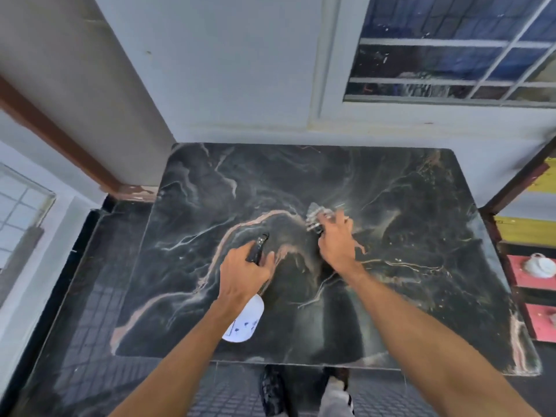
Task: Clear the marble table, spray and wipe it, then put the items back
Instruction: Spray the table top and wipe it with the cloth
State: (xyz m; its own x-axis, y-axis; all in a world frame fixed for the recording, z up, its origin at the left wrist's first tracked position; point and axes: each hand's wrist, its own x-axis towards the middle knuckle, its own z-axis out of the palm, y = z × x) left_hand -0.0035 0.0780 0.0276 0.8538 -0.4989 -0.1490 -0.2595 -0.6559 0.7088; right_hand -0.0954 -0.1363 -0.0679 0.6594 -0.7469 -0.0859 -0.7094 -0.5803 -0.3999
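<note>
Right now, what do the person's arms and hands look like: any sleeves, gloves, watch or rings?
Both forearms are bare from the picture's bottom edge up: no sleeves or cuffs show. The left hand and the right hand are ungloved, with no watch or band at either wrist. Whether either hand wears a ring cannot be told, as the fingers are partly hidden or blurred.

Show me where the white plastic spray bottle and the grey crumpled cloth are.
White plastic spray bottle (244, 322): head view, on its white body.
Grey crumpled cloth (314, 215): head view, on its uncovered part.
</note>
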